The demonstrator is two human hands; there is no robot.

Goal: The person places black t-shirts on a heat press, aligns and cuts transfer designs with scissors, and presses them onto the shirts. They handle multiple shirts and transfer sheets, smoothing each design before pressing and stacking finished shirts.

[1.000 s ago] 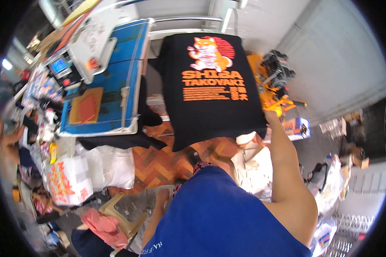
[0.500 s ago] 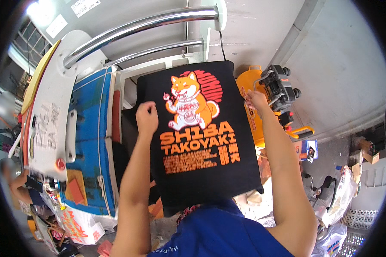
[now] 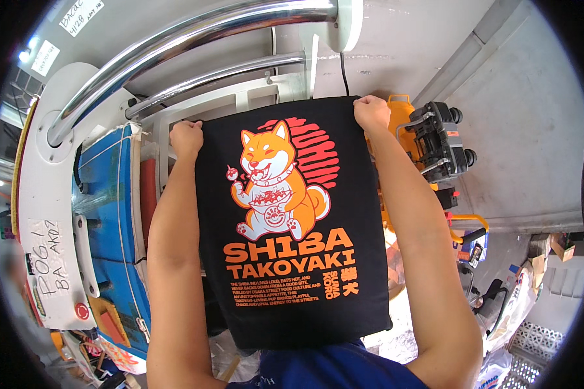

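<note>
A black printed T-shirt (image 3: 292, 330) is spread flat in front of me. Its print shows an orange and white cartoon dog with a bowl, a red striped shape behind it and orange lettering below. My left hand (image 3: 186, 137) is closed at the far left corner of the cloth, fingers curled on the edge. At the far right corner, my right hand (image 3: 372, 113) is likewise closed and pinches the fabric. Between the two hands the far edge runs nearly straight. What lies under the cloth is hidden.
Thick chrome bars (image 3: 207, 39) of a white machine arch beyond the shirt. A blue padded block (image 3: 107, 194) and a white side panel (image 3: 61, 253) with a red button stand at the left. On the right is a yellow and black air compressor (image 3: 438, 139).
Both hands have moved away from me, from beside the shirt to its far corners, and now grip them. The view has shifted closer, so the print appears larger.
</note>
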